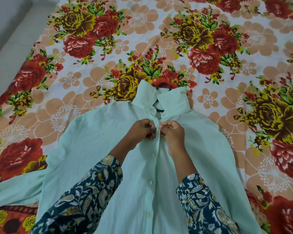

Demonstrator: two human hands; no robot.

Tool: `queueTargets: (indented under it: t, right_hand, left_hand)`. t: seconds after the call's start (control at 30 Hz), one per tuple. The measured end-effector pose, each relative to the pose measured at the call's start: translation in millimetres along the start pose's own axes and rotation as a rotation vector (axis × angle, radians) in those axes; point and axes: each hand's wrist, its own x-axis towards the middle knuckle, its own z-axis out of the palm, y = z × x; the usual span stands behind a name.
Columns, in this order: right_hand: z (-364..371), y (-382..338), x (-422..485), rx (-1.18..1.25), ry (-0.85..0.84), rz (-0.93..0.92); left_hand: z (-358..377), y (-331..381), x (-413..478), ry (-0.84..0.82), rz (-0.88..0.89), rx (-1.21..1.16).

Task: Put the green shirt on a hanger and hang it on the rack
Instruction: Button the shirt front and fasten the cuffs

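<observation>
Green shirt (pixel 95 149) lay flat on floral bedsheet (pixel 243 48), black hanger (pixel 162 85) hook poking from collar (rest hidden inside). Left hand (pixel 143 130) and right hand (pixel 172 132) both pinched the placket near top button. Patterned sleeves (pixel 85 196) covered lower shirt.

Free: flowered red-and-peach bedsheet (pixel 159 31) bare beyond collar and both sides | Obstacles: pale green button shirt (pixel 95 132) spread mid-bed; black hanger hook (pixel 162 85) protruding at collar | Edge: grey floor (pixel 7 39) far left
</observation>
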Motion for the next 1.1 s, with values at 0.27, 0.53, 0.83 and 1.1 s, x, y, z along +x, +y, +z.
queueTargets:
  t: [0.27, 0.53, 0.83, 1.1]
  right_hand:
    - [0.1, -2.3, 5.2, 0.125, 0.06, 0.084]
    - [4.8, 5.0, 8.2, -0.036, 0.098, -0.025]
    - [5.3, -20.7, 39.8, -0.734, 0.137, -0.324]
    - [15.9, -31.6, 58.7, -1.081, 0.096, -0.223]
  left_hand:
    - [4.9, -3.9, 4.6, 0.019, 0.102, 0.173]
    - [2.5, -4.2, 8.2, -0.078, 0.021, -0.018]
    - [23.9, 19.1, 43.1, 0.406, 0.222, 0.949]
    - [26.0, 20.3, 73.2, 0.401, 0.157, 1.245]
